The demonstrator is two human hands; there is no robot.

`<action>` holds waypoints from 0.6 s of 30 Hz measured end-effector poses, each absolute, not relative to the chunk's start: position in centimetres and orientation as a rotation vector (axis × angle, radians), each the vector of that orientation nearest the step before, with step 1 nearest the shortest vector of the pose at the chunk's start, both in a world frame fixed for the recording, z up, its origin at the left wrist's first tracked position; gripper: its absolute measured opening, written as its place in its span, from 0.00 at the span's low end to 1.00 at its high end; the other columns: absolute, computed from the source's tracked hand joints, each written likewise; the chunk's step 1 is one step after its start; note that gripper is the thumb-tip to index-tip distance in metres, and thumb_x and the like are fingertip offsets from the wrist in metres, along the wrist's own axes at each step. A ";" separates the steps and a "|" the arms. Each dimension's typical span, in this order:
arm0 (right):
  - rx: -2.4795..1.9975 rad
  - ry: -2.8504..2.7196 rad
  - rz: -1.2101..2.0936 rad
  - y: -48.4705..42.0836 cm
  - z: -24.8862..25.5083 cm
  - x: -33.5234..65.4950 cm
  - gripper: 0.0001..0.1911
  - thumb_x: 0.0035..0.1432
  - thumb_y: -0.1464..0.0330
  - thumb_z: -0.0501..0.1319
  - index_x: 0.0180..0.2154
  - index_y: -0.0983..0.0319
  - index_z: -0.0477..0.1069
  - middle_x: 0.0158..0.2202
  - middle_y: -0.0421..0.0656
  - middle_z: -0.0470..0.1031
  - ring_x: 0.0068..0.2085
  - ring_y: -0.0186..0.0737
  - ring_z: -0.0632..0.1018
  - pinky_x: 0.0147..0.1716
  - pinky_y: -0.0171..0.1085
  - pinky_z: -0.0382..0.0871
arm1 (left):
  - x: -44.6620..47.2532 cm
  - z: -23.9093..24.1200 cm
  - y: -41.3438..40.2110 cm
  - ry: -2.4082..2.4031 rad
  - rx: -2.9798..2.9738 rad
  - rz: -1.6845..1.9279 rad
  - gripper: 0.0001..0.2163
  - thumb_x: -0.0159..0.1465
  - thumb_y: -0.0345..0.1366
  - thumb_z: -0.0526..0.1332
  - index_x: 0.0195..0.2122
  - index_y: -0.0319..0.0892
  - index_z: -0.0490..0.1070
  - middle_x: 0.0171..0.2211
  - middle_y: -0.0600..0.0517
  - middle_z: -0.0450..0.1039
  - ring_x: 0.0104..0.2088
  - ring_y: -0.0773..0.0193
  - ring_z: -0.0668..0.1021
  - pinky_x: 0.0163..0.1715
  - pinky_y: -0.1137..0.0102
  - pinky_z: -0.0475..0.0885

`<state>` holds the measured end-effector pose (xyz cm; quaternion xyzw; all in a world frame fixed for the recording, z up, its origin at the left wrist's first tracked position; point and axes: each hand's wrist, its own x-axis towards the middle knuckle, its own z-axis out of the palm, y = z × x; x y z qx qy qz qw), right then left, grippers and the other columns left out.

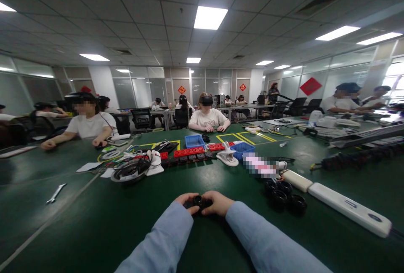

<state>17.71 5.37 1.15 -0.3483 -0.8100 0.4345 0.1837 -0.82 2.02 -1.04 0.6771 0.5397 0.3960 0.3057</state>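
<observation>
Resting between both hands' grip (pixel 199 204): black part (pixel 198 201).

Small black round part (pixel 198 201) — low over green table; gripped on both sides.

A: What is the small black part (pixel 198 201)?
B: Too small to tell; the left hand (pixel 186 201) and right hand (pixel 217 203) cover its sides.
A: And the sleeves?
B: Both run off the bottom edge.

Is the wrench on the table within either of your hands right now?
No: the wrench lies alone far left on the table, while both hands grip a small black part.
</observation>
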 end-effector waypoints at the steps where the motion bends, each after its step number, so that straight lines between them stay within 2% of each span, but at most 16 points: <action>1: -0.995 -2.280 1.225 5.4 1.1 17.7 0.12 0.38 0.72 0.66 0.31 0.64 0.71 0.25 0.35 0.68 0.30 0.33 0.69 0.30 0.31 0.62 | -0.8 -0.9 2.0 1.430 1.782 1.046 0.20 0.44 0.33 0.64 0.41 0.42 0.72 0.36 0.47 0.75 0.39 0.56 0.75 0.36 0.66 0.66; 9: -1.104 -2.260 1.124 5.2 1.0 17.5 0.14 0.35 0.68 0.68 0.24 0.63 0.64 0.21 0.32 0.62 0.25 0.29 0.64 0.23 0.28 0.55 | 0.1 -0.2 1.2 1.539 1.788 1.092 0.18 0.44 0.31 0.64 0.39 0.41 0.73 0.34 0.48 0.75 0.37 0.57 0.75 0.33 0.67 0.67; 14: -1.361 -2.292 0.666 3.5 1.8 16.2 0.17 0.38 0.59 0.66 0.27 0.62 0.65 0.25 0.37 0.67 0.28 0.34 0.67 0.25 0.31 0.55 | 0.5 -0.3 1.3 1.725 1.820 1.108 0.16 0.44 0.34 0.65 0.36 0.39 0.72 0.32 0.48 0.74 0.35 0.58 0.75 0.38 0.64 0.68; 18: -1.466 -2.311 0.338 2.0 2.5 15.1 0.16 0.44 0.59 0.61 0.32 0.63 0.67 0.30 0.44 0.70 0.33 0.41 0.70 0.30 0.35 0.58 | 0.8 -0.3 1.3 1.806 1.838 1.158 0.14 0.45 0.35 0.64 0.34 0.39 0.71 0.34 0.48 0.72 0.34 0.60 0.75 0.39 0.64 0.69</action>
